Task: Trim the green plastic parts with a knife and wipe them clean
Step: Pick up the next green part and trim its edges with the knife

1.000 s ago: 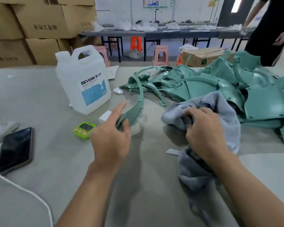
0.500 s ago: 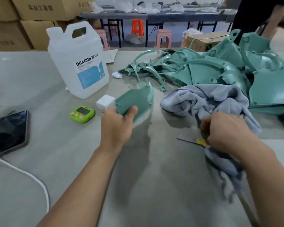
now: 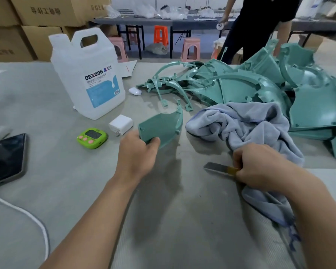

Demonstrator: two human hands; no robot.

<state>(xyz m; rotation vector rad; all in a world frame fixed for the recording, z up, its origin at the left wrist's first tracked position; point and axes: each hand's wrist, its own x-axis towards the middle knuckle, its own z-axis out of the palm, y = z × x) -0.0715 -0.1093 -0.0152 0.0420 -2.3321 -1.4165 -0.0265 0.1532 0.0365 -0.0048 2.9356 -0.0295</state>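
My left hand [image 3: 137,152] grips a curved green plastic part [image 3: 161,126] by its near corner and holds it above the table, flat face toward me. My right hand [image 3: 260,167] grips a knife [image 3: 217,167] with a grey blade and yellow handle, blade pointing left. A grey-blue cloth [image 3: 241,125] lies crumpled just beyond that hand and trails under my right forearm. A big pile of green plastic parts [image 3: 260,88] covers the table's right back.
A white Dexcon jug [image 3: 89,74] stands at back left. Near it lie a white charger [image 3: 121,124], a green timer [image 3: 92,138] and a white earbud case [image 3: 135,91]. A phone [image 3: 5,158] and white cable [image 3: 37,226] lie at left. A person [image 3: 260,26] stands behind the pile.
My left hand lifted the green part and turned its flat face toward me. My right hand left the bunched cloth, moved nearer and took hold of the knife.
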